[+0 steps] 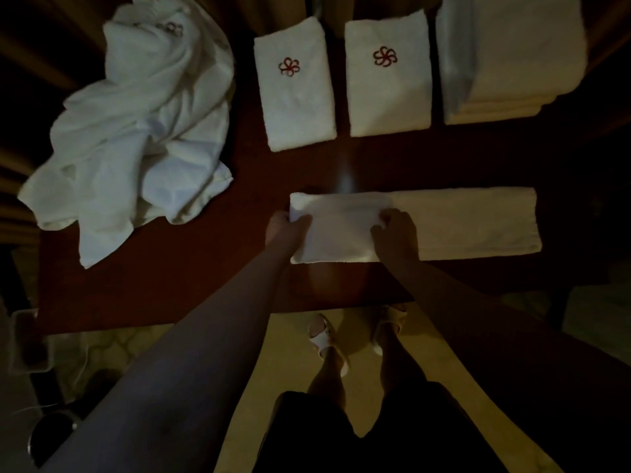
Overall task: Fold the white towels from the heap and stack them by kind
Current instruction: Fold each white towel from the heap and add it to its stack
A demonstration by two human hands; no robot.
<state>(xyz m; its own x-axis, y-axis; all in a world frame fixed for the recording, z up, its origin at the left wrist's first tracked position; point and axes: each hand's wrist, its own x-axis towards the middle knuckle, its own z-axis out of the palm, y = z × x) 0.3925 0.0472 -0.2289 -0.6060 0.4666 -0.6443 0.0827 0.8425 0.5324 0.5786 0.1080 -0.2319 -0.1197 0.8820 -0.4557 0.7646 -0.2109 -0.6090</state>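
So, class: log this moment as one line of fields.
step: folding long towel | left hand: grips left end | right hand: pinches middle | done: two logo towels, plain stack | left: heap

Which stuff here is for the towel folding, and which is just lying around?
For the job: heap of towels, long towel held by left hand and right hand, two flower-marked folded towels, plain folded stack.

Just lying about: tray on the floor, dark round object.
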